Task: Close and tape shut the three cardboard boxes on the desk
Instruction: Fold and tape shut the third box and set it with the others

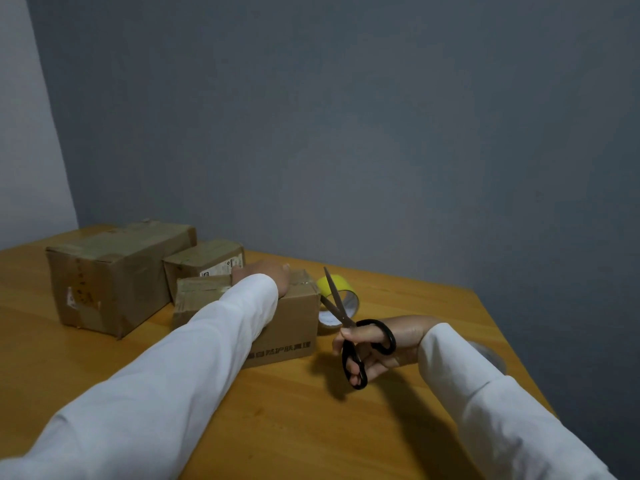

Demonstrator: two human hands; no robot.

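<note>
On the wooden tabletop (277,410), the left hand (266,275) rests flat on the near brown cardboard box (287,327), its grip loose. The right hand (377,341) has its grip through black-handled scissors (349,330), blades parted before the yellow tape roll (341,294). Two more taped cardboard boxes (114,271) sit far left.

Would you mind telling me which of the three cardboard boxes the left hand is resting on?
The nearest box, the one with printed characters on its front side; the left hand lies on its top, not touching the other two.

Head view, angled down over desk (311,410), close, perhaps tilted.
</note>
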